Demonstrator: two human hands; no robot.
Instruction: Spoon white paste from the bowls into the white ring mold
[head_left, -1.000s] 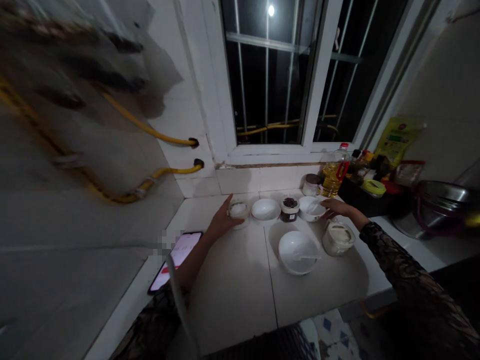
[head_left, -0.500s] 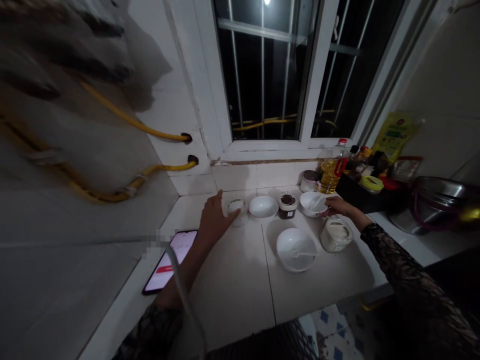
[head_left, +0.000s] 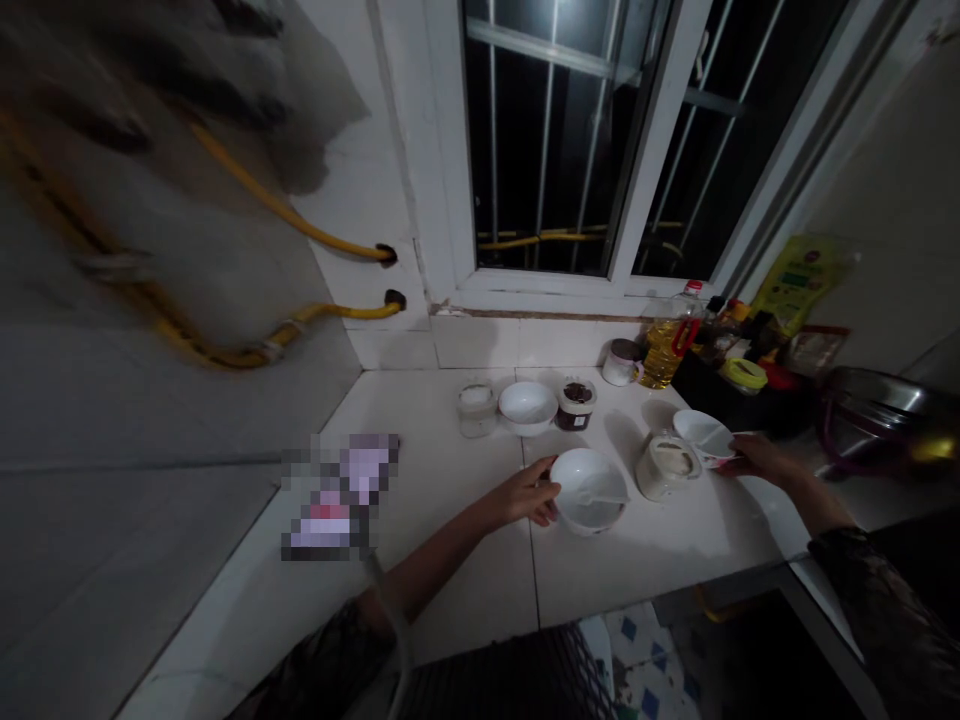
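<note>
My left hand point(head_left: 529, 495) rests against the left rim of a large white bowl point(head_left: 592, 487) that has a white spoon lying in it; the fingers curl on the rim. Over the counter's right side, my right hand point(head_left: 756, 457) holds a small white bowl point(head_left: 703, 435) by its edge, tilted. A pale lidded container point(head_left: 663, 465) stands between the two bowls. Behind them stand a small jar of white stuff point(head_left: 477, 408), an empty white bowl point(head_left: 528, 406) and a jar with dark contents point(head_left: 576, 403).
A bottle of yellow oil point(head_left: 667, 345), a small jar point(head_left: 621, 362), condiment bottles and packets stand at the back right beside a steel pot point(head_left: 877, 410). A phone point(head_left: 337, 495) lies on the white tiled counter point(head_left: 450, 560) at left. Yellow hoses run along the left wall.
My left hand left the small jar at the back and came to the large bowl's rim. My right hand lifted the small white bowl from the back row and carried it right.
</note>
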